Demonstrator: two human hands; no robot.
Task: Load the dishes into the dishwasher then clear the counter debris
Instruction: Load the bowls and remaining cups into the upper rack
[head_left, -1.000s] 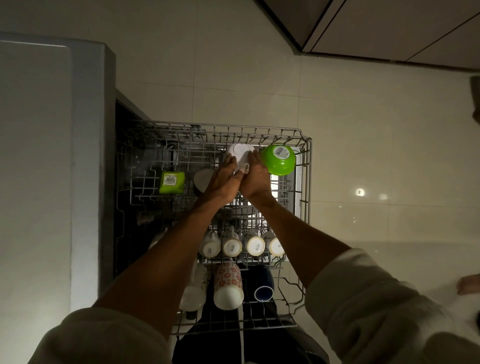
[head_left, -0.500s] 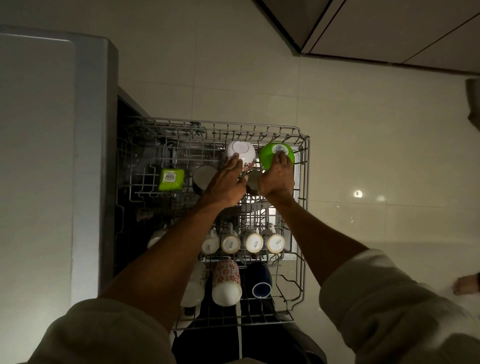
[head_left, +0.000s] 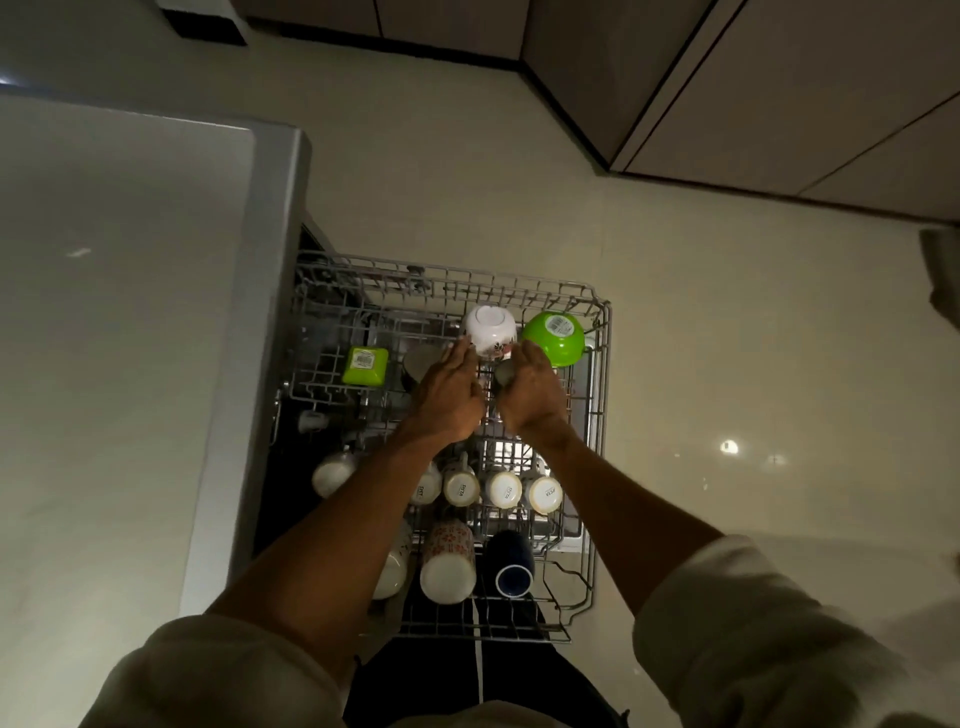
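Hands side by side over rack, right seemingly gripping a small cup

A pulled-out wire dishwasher rack carries the dishes, all turned upside down or lying on their sides. Toward 12 o'clock a white floral bowl sits just beside a round green bowl at 1 o'clock, and a square green container stands apart at 10 o'clock. Across the middle runs a row of white mugs, with one more white cup at 9 o'clock, while toward 6 o'clock a red-patterned mug lies beside a dark blue mug.
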